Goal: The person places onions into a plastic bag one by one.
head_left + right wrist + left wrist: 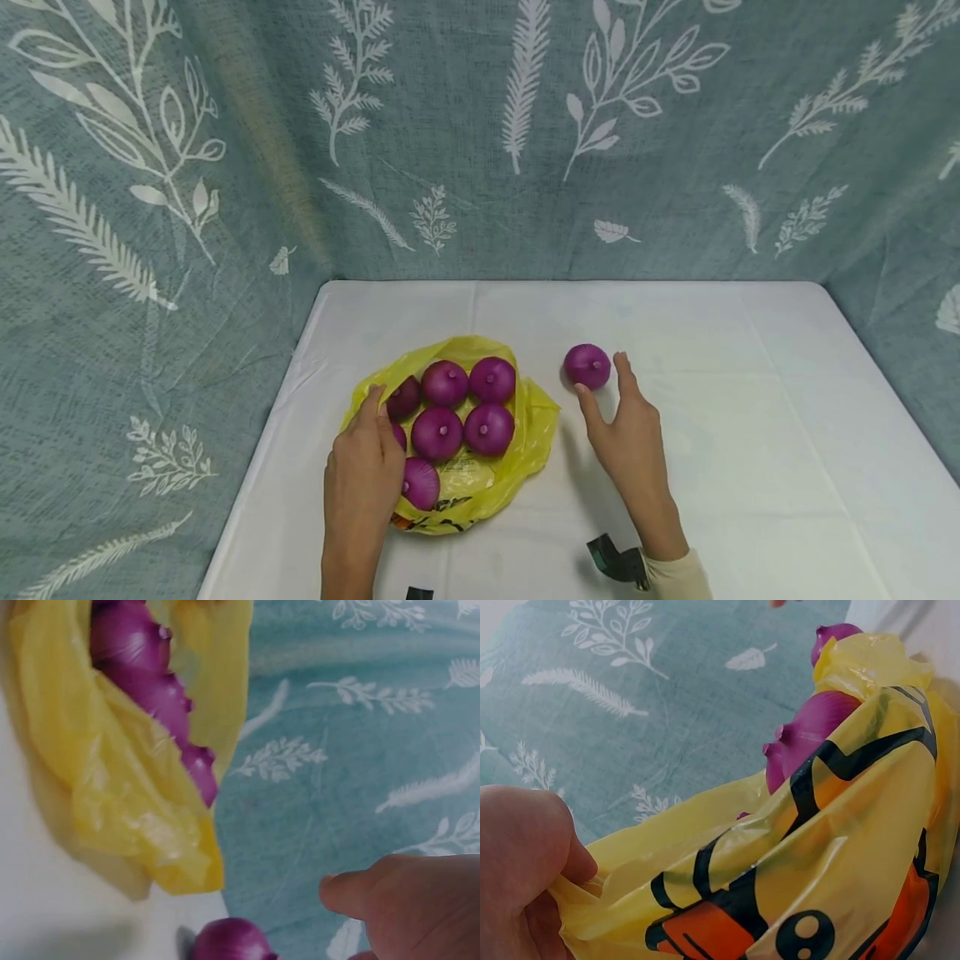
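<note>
A yellow plastic bag (536,425) lies with its mouth open on the left half of the table, and several purple onions (437,433) sit inside. My left hand (365,462) grips the bag's left rim; in the left wrist view the thumb and fingers (540,847) pinch the gathered plastic. One loose onion (587,367) rests on the table to the right of the bag. Beside it is my right hand (628,437), thumb and index finger spread apart, holding nothing. The right wrist view shows a gap between that hand (420,904) and the loose onion (231,941).
A white cloth covers the table (750,417). Green fabric with white leaf prints (465,125) hangs behind it and along the sides. A dark strap (618,562) hangs at the right wrist, near a beige sleeve (675,575).
</note>
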### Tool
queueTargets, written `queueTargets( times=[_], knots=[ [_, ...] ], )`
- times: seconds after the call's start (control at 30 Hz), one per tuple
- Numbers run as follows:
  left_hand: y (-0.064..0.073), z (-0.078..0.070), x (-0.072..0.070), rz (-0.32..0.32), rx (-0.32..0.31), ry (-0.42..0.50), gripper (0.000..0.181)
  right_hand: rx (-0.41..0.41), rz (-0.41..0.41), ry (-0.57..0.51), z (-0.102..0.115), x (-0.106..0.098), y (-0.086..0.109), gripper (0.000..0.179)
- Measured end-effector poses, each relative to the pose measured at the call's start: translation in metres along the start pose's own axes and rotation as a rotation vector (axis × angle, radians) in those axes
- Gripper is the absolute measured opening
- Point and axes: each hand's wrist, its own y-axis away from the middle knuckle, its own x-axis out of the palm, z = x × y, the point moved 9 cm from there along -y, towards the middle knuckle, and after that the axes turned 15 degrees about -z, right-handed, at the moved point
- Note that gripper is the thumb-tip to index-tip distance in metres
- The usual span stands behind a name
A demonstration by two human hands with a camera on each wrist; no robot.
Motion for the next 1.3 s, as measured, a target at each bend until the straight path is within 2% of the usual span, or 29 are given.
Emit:
queueTargets(
  times=[0.43, 0.8, 1.3],
  knots=[
    [-0.001, 0.001, 0.000, 0.011, -0.002, 0.010, 0.046, 0.018, 0.017, 0.019, -0.027, 0.019, -0.001, 0.086],
    [-0.002, 0.002, -0.001, -0.005, 0.014, 0.001, 0.045, -0.014, 0.032, 0.039, -0.025, 0.034, -0.011, 0.090],
    [-0.003, 0.000, -0.002, -0.021, 0.031, -0.004, 0.044, 0.017, 0.065, 0.029, -0.032, 0.054, -0.029, 0.094]
  ],
)
